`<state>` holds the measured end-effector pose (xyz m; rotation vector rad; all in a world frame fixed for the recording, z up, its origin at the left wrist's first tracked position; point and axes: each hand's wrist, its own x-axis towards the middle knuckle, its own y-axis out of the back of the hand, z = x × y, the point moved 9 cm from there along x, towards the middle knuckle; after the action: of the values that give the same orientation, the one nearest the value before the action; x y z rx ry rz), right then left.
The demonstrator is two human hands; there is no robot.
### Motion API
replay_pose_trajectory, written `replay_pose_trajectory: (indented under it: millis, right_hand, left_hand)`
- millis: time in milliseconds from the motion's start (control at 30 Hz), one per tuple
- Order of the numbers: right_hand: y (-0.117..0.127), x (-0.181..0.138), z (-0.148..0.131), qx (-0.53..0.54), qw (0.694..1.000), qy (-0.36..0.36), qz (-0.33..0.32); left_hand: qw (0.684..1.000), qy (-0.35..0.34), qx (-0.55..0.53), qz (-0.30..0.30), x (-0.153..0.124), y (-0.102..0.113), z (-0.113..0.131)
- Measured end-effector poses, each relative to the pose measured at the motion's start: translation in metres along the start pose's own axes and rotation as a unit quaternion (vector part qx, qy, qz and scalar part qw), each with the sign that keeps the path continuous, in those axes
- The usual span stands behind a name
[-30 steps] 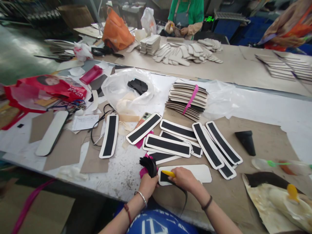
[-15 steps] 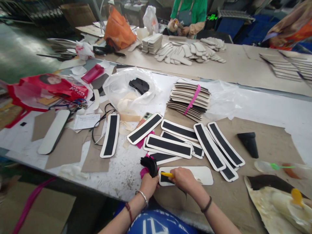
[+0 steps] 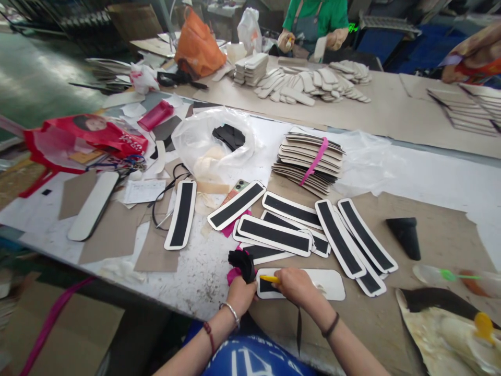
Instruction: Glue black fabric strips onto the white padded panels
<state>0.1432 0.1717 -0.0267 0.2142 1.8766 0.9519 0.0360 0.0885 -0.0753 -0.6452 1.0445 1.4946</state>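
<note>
My left hand point(image 3: 241, 293) is closed around a bunch of black strips point(image 3: 242, 262) with pink wrap at the near table edge. My right hand point(image 3: 296, 285) pinches a yellow tool point(image 3: 270, 279) and presses a black strip point(image 3: 274, 287) onto a white rounded card point(image 3: 326, 283). The strip's loose end hangs down over the table edge point(image 3: 299, 329). Just beyond lie several finished white cards with black strips point(image 3: 274, 235).
A banded stack of cards point(image 3: 311, 159), a clear plastic bag point(image 3: 213, 138), a phone point(image 3: 235, 191), a black cone point(image 3: 405, 236) and a glue-stained board with brushes point(image 3: 446, 318) share the table. Another person in green point(image 3: 313, 23) works at the far table with grey pieces point(image 3: 297, 86).
The camera view has shifted slightly left and down. The hanging end of the black strip has swung to hang straighter. My hands stay at the same card.
</note>
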Motion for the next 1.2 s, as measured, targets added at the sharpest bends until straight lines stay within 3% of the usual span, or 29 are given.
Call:
replay_pose_trajectory:
  millis: [567,667,933,1200]
  right_hand:
    - [0.001,-0.004,0.001,0.040,0.999,-0.016,0.026]
    - [-0.003,-0.020,0.023,0.071,0.996,-0.043,0.028]
    - [-0.034,-0.090,0.126,0.149,0.967,-0.196,0.061]
    - [-0.049,-0.094,0.136,0.164,0.932,-0.307,0.102]
  left_hand:
    - [0.997,0.017,0.070,0.022,0.008,0.000,-0.003]
    - [0.997,0.009,0.072,0.014,0.009,0.000,-0.005]
    - [0.994,0.005,0.108,-0.003,0.002,0.006,-0.008]
    - [0.989,-0.004,0.146,-0.001,-0.001,0.008,-0.002]
